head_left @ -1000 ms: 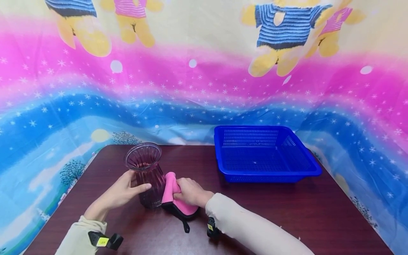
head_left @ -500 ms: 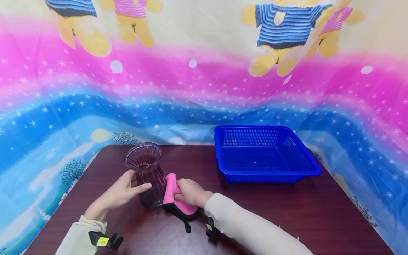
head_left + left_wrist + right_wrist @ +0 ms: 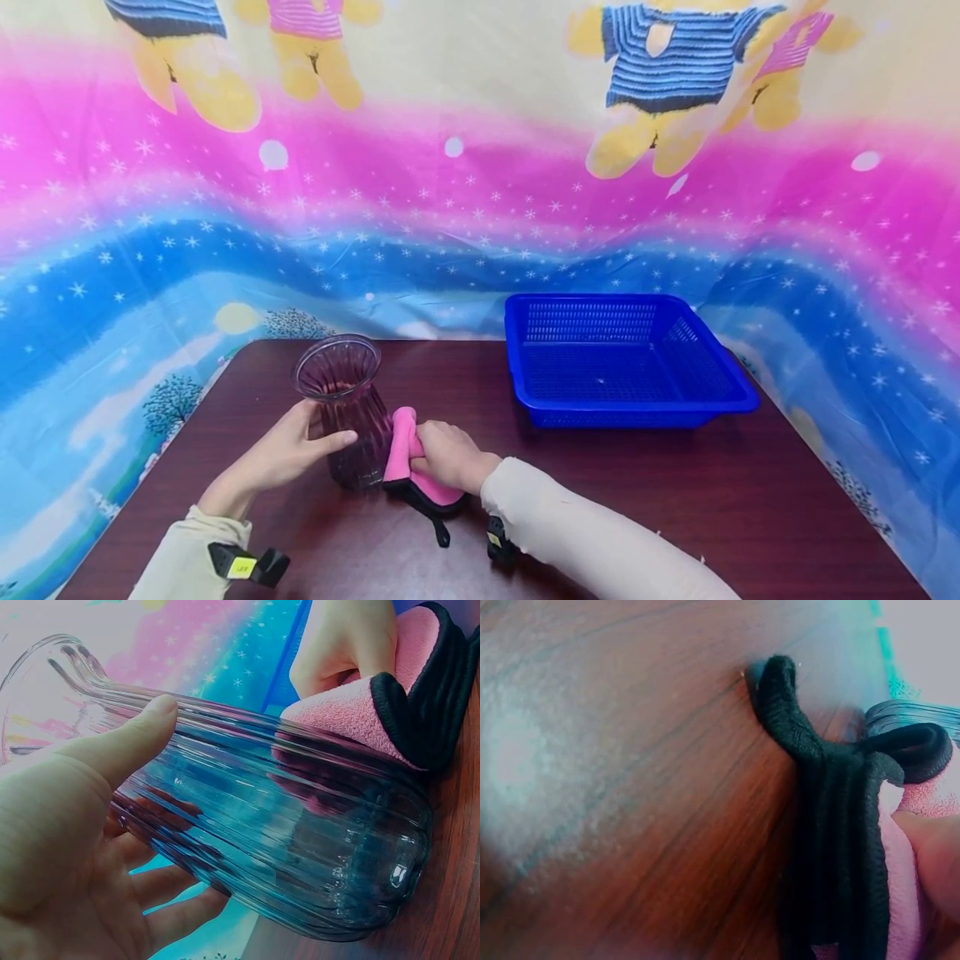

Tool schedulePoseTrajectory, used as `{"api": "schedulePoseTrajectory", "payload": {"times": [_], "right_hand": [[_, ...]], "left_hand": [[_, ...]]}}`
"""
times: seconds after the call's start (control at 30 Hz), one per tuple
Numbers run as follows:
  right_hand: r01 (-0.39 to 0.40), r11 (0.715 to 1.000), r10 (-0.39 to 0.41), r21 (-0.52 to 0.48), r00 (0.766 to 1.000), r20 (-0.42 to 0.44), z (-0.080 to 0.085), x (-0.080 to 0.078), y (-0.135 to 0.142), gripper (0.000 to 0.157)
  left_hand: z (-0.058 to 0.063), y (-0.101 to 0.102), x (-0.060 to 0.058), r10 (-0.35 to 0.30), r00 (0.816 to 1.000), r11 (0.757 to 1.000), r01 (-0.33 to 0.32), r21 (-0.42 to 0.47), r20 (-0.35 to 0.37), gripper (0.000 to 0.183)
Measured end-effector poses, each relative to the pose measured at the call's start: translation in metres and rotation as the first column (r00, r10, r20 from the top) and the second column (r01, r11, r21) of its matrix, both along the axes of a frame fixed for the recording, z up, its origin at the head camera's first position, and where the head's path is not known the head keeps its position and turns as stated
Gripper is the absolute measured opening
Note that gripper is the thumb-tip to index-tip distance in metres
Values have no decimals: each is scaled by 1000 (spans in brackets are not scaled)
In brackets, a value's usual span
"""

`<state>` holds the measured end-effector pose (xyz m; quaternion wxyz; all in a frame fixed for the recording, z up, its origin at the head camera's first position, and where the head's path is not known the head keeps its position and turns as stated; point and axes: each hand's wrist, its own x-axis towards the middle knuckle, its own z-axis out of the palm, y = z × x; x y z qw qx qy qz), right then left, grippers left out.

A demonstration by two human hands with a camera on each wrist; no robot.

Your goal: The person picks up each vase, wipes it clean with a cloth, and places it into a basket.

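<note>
Ribbed glass vase [image 3: 362,437] — gripped by the left hand [image 3: 283,450]; pink cloth [image 3: 401,450] — held folded in the right hand [image 3: 452,454], against the vase.

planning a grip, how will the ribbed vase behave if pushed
The vase looks like clear glass, so probably stiff and fragile. Its shiny surface may be slippery, though the ribbing could help grip. Being tall with a flared top, it might tip if pushed high.

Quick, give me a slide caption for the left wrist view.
Left hand holds a ribbed, purple-tinted glass vase while the right hand grips a folded, black-edged pink cloth beside it.
</note>
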<state>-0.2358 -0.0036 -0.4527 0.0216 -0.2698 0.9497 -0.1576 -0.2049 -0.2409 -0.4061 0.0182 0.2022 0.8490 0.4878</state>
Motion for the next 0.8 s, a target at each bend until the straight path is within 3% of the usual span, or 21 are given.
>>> {"api": "schedulePoseTrajectory", "payload": {"times": [0.5,0.8], "right_hand": [[-15,993,21,-116,999,48,-8,-5,6,21],[-20,980,37,-198,996,79,-1,-5,10,17]], "left_hand": [[0,0,0,0,1000,1000,0,13,-4,64],[-2,0,0,6,1000,1000,-6,19,9,63]]}}
